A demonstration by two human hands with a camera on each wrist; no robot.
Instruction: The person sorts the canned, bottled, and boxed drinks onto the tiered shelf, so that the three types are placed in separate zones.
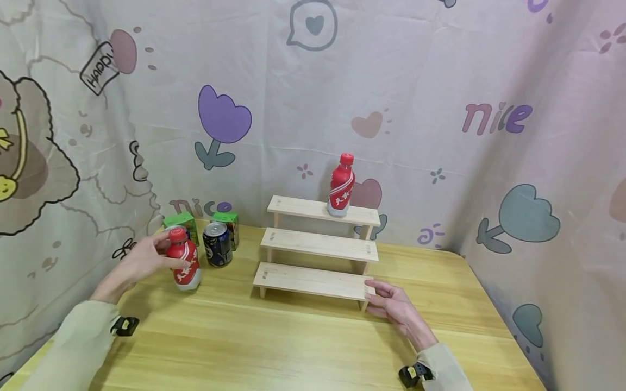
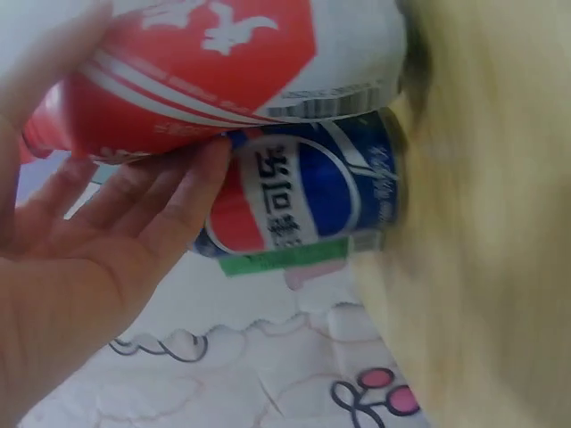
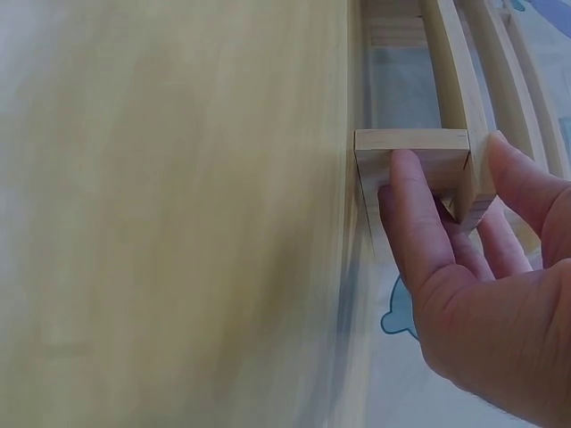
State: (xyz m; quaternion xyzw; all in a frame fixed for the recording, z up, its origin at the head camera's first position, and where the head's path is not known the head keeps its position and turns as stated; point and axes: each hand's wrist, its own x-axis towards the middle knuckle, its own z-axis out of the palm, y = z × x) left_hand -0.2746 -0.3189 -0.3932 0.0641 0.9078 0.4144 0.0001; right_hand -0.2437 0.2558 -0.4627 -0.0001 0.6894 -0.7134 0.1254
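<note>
My left hand (image 1: 143,262) grips a red plastic bottle (image 1: 187,265) with a red cap and white base, at the table's left side. The left wrist view shows the bottle (image 2: 214,67) between thumb and fingers, close beside a blue cola can (image 2: 308,187). My right hand (image 1: 395,308) holds the right end of the lowest board of a three-step wooden display rack (image 1: 313,281). In the right wrist view, the thumb lies on the board's edge and the fingers reach under it, against the leg. A matching red bottle (image 1: 341,187) stands upright on the top step.
A dark blue can (image 1: 218,247) stands right of the held bottle. Green boxes (image 1: 183,220) are behind the cans, by the back curtain. The wooden table (image 1: 274,347) ends at patterned curtains (image 1: 303,98) on the left, back and right.
</note>
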